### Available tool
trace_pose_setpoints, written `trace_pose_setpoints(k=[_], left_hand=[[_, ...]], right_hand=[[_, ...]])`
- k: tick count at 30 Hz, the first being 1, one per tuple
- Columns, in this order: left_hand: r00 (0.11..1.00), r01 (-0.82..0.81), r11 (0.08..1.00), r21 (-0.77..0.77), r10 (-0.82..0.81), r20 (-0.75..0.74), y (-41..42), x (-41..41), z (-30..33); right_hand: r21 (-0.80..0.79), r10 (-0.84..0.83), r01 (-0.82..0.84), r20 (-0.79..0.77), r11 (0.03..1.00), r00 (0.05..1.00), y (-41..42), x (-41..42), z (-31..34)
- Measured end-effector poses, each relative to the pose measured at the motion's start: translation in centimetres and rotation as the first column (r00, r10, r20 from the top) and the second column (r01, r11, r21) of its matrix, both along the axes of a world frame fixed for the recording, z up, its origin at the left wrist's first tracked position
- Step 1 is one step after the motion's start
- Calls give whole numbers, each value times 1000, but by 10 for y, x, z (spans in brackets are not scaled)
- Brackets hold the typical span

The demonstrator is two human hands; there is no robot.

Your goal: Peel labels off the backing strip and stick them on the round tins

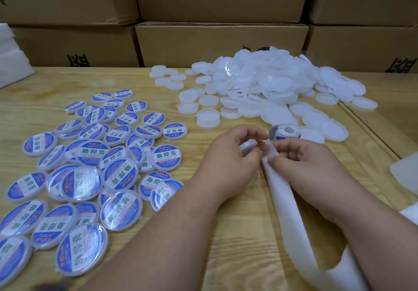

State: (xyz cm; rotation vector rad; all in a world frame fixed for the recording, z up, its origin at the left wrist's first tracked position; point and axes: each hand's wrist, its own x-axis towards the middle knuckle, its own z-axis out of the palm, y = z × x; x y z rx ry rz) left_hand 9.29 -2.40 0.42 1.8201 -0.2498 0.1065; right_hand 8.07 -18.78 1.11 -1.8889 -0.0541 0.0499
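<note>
Backing strip (285,202): white, long axis running from near edge away toward label roll (286,132). Right hand (309,166) pinches its far end. Left hand (228,157) curls around a plain tin (247,146). Labelled tins (90,166) left; unlabelled tins (267,87) heaped beyond on wooden table (244,234).

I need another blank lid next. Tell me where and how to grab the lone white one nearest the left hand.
Take the lone white lid by its raised rim, thumb and fingers on opposite edges, coming straight down from above. It lies flat on the table, too low to pinch from the side, and its near edge is clear of the heap of white lids.
</note>
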Motion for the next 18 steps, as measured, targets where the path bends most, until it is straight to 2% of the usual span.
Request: trace_pose_setpoints(k=[5, 10, 14, 18], left_hand=[[999, -27, 996, -83, 25, -35, -1, 1, 1], [1000, -1, 996, -93, 0, -16, 0, -1, 3], [999, 12, 995, -103, -16, -34, -2, -1, 4], [999, 19, 993, -118, -24, -37, -1, -1, 4]], right_hand=[[67, 48, -44, -60, 997, 997, -3, -1, 7], [55, 56, -50, -104, 997, 993, -3, -1, 11], [98, 39, -28, -107, 995, 993, -3, -2, 10], [61, 33, -28, -81, 998, 996, -3, -1, 9]])
